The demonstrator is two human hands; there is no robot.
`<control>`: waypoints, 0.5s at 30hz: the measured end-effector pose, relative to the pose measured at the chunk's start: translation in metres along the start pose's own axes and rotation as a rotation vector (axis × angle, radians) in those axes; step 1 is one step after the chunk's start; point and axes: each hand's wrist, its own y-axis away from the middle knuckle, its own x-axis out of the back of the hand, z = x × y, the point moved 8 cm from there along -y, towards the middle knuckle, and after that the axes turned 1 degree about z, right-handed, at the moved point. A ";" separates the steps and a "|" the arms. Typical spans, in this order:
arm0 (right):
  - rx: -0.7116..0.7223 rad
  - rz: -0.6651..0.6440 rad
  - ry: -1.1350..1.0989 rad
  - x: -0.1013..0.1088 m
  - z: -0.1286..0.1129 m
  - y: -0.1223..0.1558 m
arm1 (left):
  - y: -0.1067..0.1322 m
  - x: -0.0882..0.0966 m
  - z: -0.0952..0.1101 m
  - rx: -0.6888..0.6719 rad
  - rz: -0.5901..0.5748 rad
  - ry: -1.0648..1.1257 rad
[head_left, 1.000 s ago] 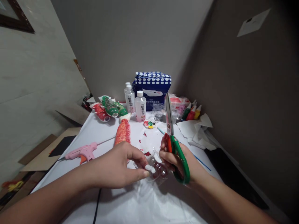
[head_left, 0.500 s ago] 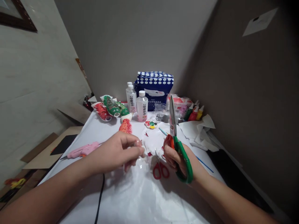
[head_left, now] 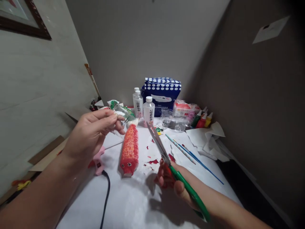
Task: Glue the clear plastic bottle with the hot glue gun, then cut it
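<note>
My left hand (head_left: 94, 132) is raised above the table's left side, thumb and fingers pinching a small piece of clear plastic (head_left: 122, 112). In my right hand (head_left: 175, 181) is a pair of green-handled scissors (head_left: 190, 186), blades pointing up and to the left. Between the hands lies a red and orange painted fish (head_left: 130, 151) with stuck-on eyes, its white end away from me. A pair of red-handled scissors lies mostly hidden behind my right hand. Small dark red scraps (head_left: 153, 161) are scattered beside the fish.
A pink glue gun (head_left: 98, 162) with a black cord lies below my left hand. Bottles (head_left: 149, 111), a blue bag (head_left: 163, 92) and a clear container (head_left: 177, 124) stand at the back. Brushes (head_left: 199, 162), paint bottles (head_left: 202, 121) and crumpled white sheets (head_left: 207, 136) are right.
My left hand has risen and moved left, bringing the clear plastic into plain view and uncovering the red fish. My right hand has lowered, and the green-handled scissors have tilted left.
</note>
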 end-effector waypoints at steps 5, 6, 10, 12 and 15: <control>-0.003 -0.068 0.050 -0.006 -0.008 -0.005 | 0.000 -0.003 0.000 -0.060 0.007 -0.019; 0.000 -0.082 0.074 -0.007 -0.008 -0.004 | 0.000 -0.005 0.000 -0.066 -0.006 -0.014; -0.007 -0.146 0.117 -0.009 -0.006 0.002 | 0.002 -0.012 -0.001 -0.085 -0.087 -0.031; -0.014 -0.137 0.132 -0.007 -0.005 0.005 | 0.004 -0.015 -0.001 -0.084 -0.135 -0.046; -0.019 -0.089 0.136 -0.002 -0.005 0.006 | 0.007 -0.019 -0.001 -0.071 -0.204 -0.083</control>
